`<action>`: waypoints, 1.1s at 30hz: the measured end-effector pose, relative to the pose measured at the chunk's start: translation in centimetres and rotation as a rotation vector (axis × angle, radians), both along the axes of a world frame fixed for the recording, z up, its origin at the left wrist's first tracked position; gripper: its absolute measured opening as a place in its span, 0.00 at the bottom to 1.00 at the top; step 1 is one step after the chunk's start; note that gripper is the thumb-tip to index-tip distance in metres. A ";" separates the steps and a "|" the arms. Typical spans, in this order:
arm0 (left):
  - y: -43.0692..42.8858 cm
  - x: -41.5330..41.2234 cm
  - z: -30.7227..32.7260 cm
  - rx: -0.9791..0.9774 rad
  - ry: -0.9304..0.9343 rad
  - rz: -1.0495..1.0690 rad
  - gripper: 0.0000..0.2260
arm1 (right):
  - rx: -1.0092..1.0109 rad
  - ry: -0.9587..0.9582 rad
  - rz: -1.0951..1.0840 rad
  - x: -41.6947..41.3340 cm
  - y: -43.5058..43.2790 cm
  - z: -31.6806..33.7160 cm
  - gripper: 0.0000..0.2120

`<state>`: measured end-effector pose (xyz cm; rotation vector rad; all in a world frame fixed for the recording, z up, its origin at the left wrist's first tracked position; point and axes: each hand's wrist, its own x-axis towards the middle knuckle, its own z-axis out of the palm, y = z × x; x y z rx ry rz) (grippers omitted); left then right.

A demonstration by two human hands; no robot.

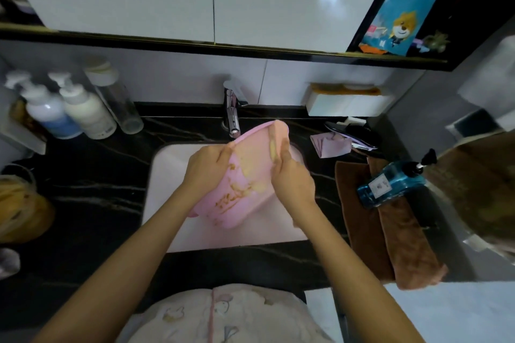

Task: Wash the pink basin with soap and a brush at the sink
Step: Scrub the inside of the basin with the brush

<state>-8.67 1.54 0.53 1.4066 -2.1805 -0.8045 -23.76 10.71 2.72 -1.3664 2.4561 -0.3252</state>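
The pink basin is tilted over the white sink, its underside toward me, streaked with yellowish suds. My left hand grips its left rim with curled fingers. My right hand holds a yellowish scrubber against the basin's right edge. The chrome tap stands just behind the basin; no running water is visible. A blue soap pump bottle lies on the counter to the right.
Brown towels lie on the black marble counter right of the sink. Pump bottles stand at the back left. A pink cloth and a dark brush lie at the back right, below a wall-mounted white holder.
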 end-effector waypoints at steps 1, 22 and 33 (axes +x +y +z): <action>-0.1 -0.1 0.1 0.000 -0.005 0.006 0.22 | -0.023 -0.002 -0.002 0.7 0.1 -0.1 0.29; 3.2 4.3 -3.7 -0.085 0.076 0.137 0.15 | -0.027 -0.086 0.184 0.5 2.0 0.9 0.25; 2.6 0.0 -0.9 -0.173 -0.005 0.064 0.18 | -0.011 -0.234 0.009 -0.2 0.0 2.1 0.25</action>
